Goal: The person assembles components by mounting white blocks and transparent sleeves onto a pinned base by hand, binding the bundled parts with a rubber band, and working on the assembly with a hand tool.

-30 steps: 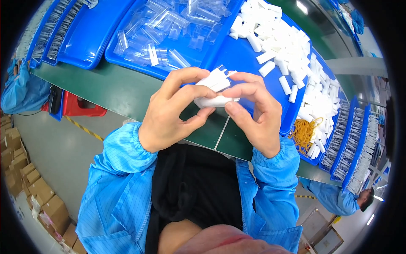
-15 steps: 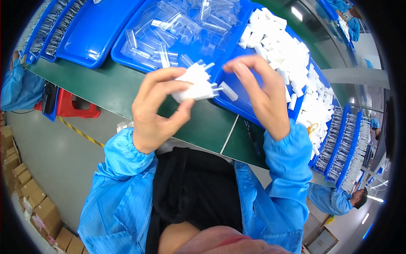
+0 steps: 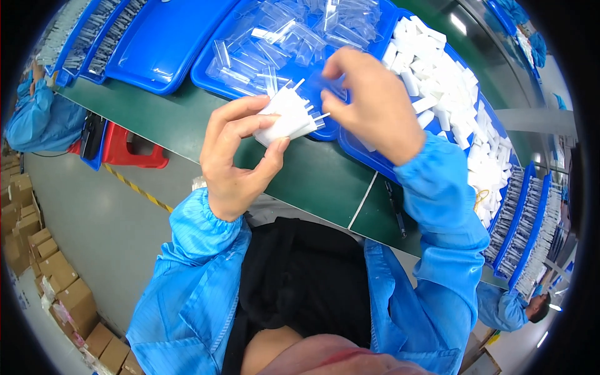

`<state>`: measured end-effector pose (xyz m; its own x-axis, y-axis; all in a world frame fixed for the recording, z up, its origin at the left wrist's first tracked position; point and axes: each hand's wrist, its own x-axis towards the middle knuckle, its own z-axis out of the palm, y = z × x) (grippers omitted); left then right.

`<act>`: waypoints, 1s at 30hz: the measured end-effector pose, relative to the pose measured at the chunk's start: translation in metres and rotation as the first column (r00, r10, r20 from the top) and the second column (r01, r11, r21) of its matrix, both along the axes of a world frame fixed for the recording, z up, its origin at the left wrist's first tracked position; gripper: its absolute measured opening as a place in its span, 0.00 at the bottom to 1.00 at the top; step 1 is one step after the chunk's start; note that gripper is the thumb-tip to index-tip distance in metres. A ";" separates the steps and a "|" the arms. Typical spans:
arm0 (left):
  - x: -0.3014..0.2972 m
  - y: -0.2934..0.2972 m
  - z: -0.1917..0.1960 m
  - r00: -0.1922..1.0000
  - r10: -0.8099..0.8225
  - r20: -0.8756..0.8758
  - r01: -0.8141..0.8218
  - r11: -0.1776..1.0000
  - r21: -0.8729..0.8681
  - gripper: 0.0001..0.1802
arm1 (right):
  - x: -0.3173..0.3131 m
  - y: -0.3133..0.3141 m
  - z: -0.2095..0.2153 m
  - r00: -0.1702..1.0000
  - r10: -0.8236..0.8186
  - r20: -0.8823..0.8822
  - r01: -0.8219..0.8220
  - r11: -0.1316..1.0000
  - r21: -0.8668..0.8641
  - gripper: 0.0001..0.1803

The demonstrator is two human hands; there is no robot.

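Two bare hands are up over the counter [image 3: 312, 181]: the left hand [image 3: 240, 156] and the right hand [image 3: 372, 103]. Between them sits one small fan of white stick-ended pieces [image 3: 289, 115], roughly four or five, hard to count exactly. Two big blue trays hold loose stock, one with clear plastic sleeves [image 3: 281, 37], one with white pieces [image 3: 462, 106], both far too many to count. One empty-looking blue tray [image 3: 169, 44] lies left of them. Two other people in blue coats [image 3: 37, 119] [image 3: 509, 306] show at the edges.
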<state>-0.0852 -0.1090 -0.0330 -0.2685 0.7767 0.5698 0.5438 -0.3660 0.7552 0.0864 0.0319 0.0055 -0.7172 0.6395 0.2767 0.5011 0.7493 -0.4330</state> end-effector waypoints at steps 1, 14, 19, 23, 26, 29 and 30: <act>0.001 0.001 0.000 1.000 -0.011 0.002 0.011 1.000 -0.004 0.18 | 0.006 -0.001 0.005 1.000 -0.010 0.002 0.010 1.000 0.001 0.15; 0.035 0.016 0.021 0.961 -0.234 -0.146 0.229 0.972 -0.051 0.18 | 0.064 -0.045 0.017 0.623 -0.612 -0.487 -0.111 0.547 -0.830 0.25; 0.043 0.017 0.021 0.960 -0.243 -0.137 0.233 0.969 -0.086 0.17 | 0.069 -0.052 0.009 0.586 -0.601 -0.544 -0.088 0.620 -0.779 0.25; 0.046 0.021 0.019 0.963 -0.235 -0.130 0.229 0.971 -0.063 0.17 | 0.072 -0.056 0.006 0.509 -0.631 -0.586 -0.082 0.642 -0.763 0.25; 0.050 0.022 0.021 0.965 -0.229 -0.129 0.222 0.973 -0.070 0.17 | 0.072 -0.060 0.005 0.458 -0.647 -0.609 -0.051 0.665 -0.745 0.19; 0.054 0.022 0.023 0.961 -0.240 -0.135 0.229 0.969 -0.088 0.16 | 0.073 -0.064 0.004 0.454 -0.644 -0.616 -0.036 0.678 -0.734 0.14; 0.055 0.022 0.022 0.960 -0.244 -0.140 0.233 0.968 -0.090 0.16 | 0.074 -0.064 0.004 0.494 -0.617 -0.612 -0.013 0.699 -0.715 0.13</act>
<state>-0.0299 -0.0868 -0.0112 0.0135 0.8484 0.5291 0.5553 -0.4464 0.7017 0.1605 -0.0325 0.0094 -0.1220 0.9897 0.0752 -0.1384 0.0580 -0.9887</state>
